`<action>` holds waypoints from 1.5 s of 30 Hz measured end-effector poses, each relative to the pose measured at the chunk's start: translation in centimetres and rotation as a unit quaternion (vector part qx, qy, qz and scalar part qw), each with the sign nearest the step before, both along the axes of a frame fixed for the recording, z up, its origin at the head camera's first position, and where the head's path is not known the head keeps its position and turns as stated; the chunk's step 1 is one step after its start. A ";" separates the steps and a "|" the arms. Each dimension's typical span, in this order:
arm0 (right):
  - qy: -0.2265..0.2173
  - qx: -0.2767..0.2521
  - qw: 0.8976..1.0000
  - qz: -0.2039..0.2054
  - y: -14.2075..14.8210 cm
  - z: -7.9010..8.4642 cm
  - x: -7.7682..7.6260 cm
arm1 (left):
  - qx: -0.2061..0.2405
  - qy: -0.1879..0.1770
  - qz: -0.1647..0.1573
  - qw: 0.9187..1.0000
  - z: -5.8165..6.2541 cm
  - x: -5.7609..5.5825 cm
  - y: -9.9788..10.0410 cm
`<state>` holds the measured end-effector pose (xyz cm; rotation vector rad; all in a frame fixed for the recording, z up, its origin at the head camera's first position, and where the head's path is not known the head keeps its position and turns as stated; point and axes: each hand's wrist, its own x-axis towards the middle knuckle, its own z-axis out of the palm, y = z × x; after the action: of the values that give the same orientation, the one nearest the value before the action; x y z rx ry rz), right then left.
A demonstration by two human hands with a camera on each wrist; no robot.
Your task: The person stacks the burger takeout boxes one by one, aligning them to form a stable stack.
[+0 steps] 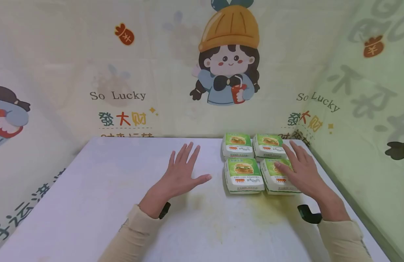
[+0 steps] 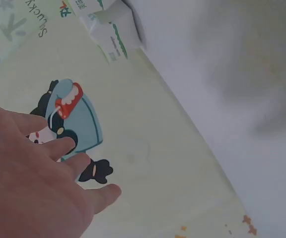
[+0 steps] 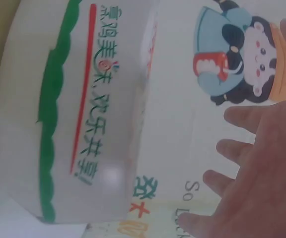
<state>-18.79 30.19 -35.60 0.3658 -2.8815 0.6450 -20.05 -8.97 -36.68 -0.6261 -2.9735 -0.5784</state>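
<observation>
head view: our left hand (image 1: 177, 176) and right hand (image 1: 301, 173) spread wide, holding nothing, near four hamburger boxes (image 1: 244, 178); we judge this pre-grasp, any grip needing narrower hands.

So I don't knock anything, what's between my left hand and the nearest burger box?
In the head view, only bare white tabletop shows between your left hand and the front left burger box.

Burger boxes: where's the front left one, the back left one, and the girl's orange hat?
Front left box (image 1: 244, 175): head view, printed top.
Back left box (image 1: 238, 144): head view, printed top.
Orange hat (image 1: 230, 26): head view, ribbed crown.
</observation>
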 end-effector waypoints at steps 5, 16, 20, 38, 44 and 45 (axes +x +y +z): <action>-0.005 -0.036 0.999 0.003 1.1 -0.6 -0.1 | 0.037 -0.010 -0.016 0.999 0.1 -0.2 1.2; -0.052 -0.130 0.990 0.000 3.0 -2.8 0.2 | 0.097 -0.048 -0.033 0.994 -0.5 -0.7 4.3; -0.058 -0.140 0.988 -0.012 3.2 -3.6 0.1 | 0.108 -0.062 -0.036 0.992 -0.8 -0.9 5.4; -0.093 -0.128 0.987 -0.027 3.0 -5.6 -1.1 | 0.138 -0.097 -0.053 0.984 -3.9 -1.6 9.1; -0.090 -0.106 0.990 -0.036 3.4 -5.7 -1.0 | 0.152 -0.098 -0.060 0.982 -4.6 -1.9 10.3; -0.092 -0.105 0.989 -0.036 3.5 -5.8 -1.0 | 0.152 -0.101 -0.060 0.981 -4.7 -2.0 10.5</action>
<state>-19.78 33.69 -41.35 0.1808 -2.9408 1.0085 -22.04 1.53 -41.33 -0.7605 -2.9438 -1.1443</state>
